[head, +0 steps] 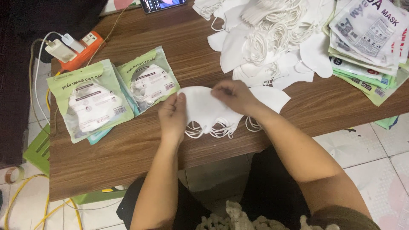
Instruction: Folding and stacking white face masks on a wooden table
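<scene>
Left hand [172,115] and right hand [233,96], each grip closed on the white masks [207,109], thumbs pinching the top edge. Stack flat on the bench [128,149], ear loops [208,130] dangling toward the near edge. Left: two green mask packets [91,100]. Beyond: loose mask pile [272,38], empty packets [370,42].

Matt white cloth masks [208,108], glossy plastic packets [91,100], seemingly wood-grain table [140,149].

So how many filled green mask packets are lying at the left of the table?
2 in full view: a larger packet near the table's left edge and a smaller packet to its right. A teal edge beneath may be a third.
</scene>
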